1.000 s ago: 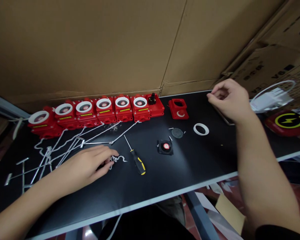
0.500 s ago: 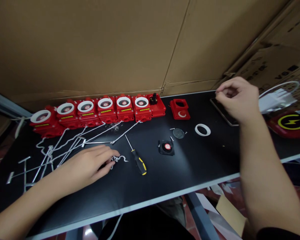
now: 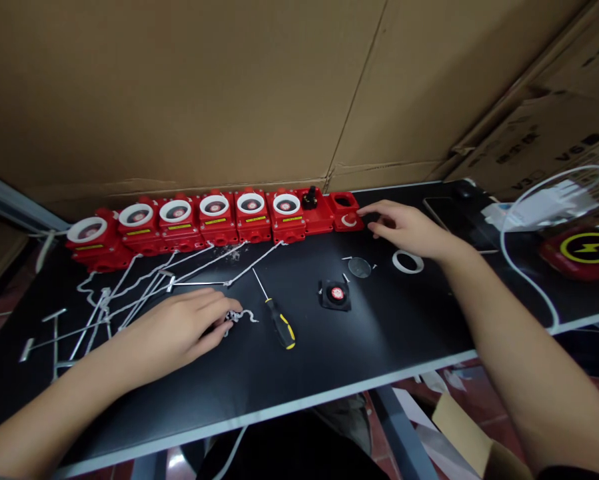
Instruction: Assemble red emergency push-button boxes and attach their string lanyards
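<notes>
My left hand (image 3: 189,327) rests on the table, its curled fingers closed over a bunched grey-white cord (image 3: 236,316) whose loose end trails to the right. Just right of it lies a black and yellow screwdriver (image 3: 280,325). My right hand (image 3: 404,227) reaches to a red cover (image 3: 348,217) with a round hole, index fingertip at its right side and thumb apart below. That cover sits against an open red housing (image 3: 320,217) with a black part inside. Nearer me lie a black square plate with a red-and-white disc (image 3: 336,293), a clear round lens (image 3: 360,267) and a white ring (image 3: 408,261).
Several assembled red boxes (image 3: 214,217) stand in a row at the back, with cords leading to metal T-shaped rods (image 3: 54,333) at left. Small screws (image 3: 346,277) lie near the lens. A phone (image 3: 449,217), white cable (image 3: 509,267) and red-and-yellow object (image 3: 586,248) are at right.
My right hand has moved left and down from above the phone to the red cover. The cover has shifted left against the open housing. My left hand has stayed on the cord.
</notes>
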Demonstrator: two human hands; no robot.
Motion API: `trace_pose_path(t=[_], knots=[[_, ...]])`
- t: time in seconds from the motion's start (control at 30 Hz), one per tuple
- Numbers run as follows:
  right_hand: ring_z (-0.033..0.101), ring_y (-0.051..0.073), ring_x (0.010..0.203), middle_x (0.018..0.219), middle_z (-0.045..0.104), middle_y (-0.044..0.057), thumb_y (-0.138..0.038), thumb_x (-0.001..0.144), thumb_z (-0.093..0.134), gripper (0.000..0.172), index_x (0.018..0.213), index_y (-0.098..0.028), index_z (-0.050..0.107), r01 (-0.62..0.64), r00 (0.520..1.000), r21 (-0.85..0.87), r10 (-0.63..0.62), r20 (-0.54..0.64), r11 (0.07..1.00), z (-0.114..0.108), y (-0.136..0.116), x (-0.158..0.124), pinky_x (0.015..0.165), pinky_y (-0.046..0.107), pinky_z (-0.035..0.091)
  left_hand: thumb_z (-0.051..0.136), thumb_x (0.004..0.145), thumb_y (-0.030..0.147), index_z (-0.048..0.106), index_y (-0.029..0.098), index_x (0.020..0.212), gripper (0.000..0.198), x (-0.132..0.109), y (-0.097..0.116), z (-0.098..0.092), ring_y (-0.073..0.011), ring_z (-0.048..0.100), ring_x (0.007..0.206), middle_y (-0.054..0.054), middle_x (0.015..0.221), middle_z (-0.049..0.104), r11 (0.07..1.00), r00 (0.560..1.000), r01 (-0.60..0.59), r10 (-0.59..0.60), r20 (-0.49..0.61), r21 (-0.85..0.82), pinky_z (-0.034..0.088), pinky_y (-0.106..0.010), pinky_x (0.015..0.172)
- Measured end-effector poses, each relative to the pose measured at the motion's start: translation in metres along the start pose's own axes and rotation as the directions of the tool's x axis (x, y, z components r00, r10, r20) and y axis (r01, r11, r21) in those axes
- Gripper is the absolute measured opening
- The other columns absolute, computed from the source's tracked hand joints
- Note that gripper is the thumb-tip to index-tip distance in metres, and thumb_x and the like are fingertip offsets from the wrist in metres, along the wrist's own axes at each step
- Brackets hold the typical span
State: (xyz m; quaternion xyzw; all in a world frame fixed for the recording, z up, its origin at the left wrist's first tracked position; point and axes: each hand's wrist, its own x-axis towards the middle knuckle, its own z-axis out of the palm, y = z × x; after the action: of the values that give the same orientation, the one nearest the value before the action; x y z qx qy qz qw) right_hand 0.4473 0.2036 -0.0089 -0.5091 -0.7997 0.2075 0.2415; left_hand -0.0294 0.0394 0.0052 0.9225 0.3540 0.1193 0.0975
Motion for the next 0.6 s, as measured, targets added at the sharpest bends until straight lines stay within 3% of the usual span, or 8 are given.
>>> trace_pose_path(t=[0.27, 0.37, 0.43, 0.53, 0.6], knots=[[0.069, 0.015, 0.073, 0.15, 0.072, 0.011, -0.047, 0.096, 0.065, 0.056, 0.147, -0.027, 0.074, 0.064, 0.991, 0.023, -0.067, 0.12, 0.998, -0.002, -0.006, -0.005, 0.073, 0.037, 0.059, 0.051, 0.117, 0.025, 0.074, 0.021, 0.13, 0.026, -0.001, 0.0, -0.001, -0.0203, 0.077, 0.094, -0.004, 0.105, 0.079, 0.999, 0.999, 0.032, -0.031, 0.025, -0.032, 0.058, -0.032, 0.088], [0.066, 0.015, 0.068, 0.135, 0.077, 0.011, -0.046, 0.096, 0.064, 0.054, 0.146, -0.025, 0.074, 0.043, 0.995, 0.019, -0.044, 0.088, 0.999, 0.0, -0.01, -0.004, 0.069, 0.035, 0.056, 0.052, 0.117, 0.026, 0.074, 0.022, 0.13, 0.026, 0.0, 0.0, -0.002, -0.0212, 0.077, 0.095, -0.005, 0.106, 0.079, 0.998, 0.999, 0.044, -0.043, 0.023, -0.036, 0.058, -0.033, 0.089], [0.064, 0.015, 0.066, 0.12, 0.078, 0.009, -0.045, 0.095, 0.065, 0.049, 0.139, -0.024, 0.077, 0.039, 0.999, 0.01, -0.039, 0.006, 0.999, -0.001, -0.01, -0.003, 0.068, 0.034, 0.054, 0.052, 0.116, 0.026, 0.075, 0.021, 0.128, 0.026, 0.001, 0.003, -0.004, -0.0212, 0.077, 0.094, -0.005, 0.106, 0.079, 0.998, 0.998, 0.056, -0.055, 0.022, -0.035, 0.058, -0.033, 0.088], [0.06, 0.015, 0.065, 0.097, 0.074, 0.005, -0.046, 0.093, 0.069, 0.031, 0.111, -0.024, 0.081, 0.046, 0.987, -0.038, -0.052, -0.154, 0.998, -0.005, -0.007, -0.002, 0.067, 0.033, 0.049, 0.052, 0.115, 0.026, 0.073, 0.021, 0.106, 0.024, 0.0, 0.007, -0.011, -0.0191, 0.072, 0.081, -0.004, 0.093, 0.075, 0.996, 0.995, 0.08, -0.077, 0.066, -0.042, 0.054, -0.031, 0.077], [0.057, 0.016, 0.065, 0.082, 0.068, 0.003, -0.052, 0.092, 0.072, 0.029, 0.09, -0.023, 0.076, 0.027, 0.975, -0.065, -0.041, -0.22, 0.998, -0.008, -0.006, -0.002, 0.065, 0.031, 0.045, 0.053, 0.116, 0.03, 0.068, 0.021, 0.092, 0.03, -0.003, 0.008, -0.019, -0.0174, 0.066, 0.07, -0.002, 0.081, 0.069, 0.993, 0.99, 0.112, -0.109, 0.092, -0.031, 0.048, -0.03, 0.068]])
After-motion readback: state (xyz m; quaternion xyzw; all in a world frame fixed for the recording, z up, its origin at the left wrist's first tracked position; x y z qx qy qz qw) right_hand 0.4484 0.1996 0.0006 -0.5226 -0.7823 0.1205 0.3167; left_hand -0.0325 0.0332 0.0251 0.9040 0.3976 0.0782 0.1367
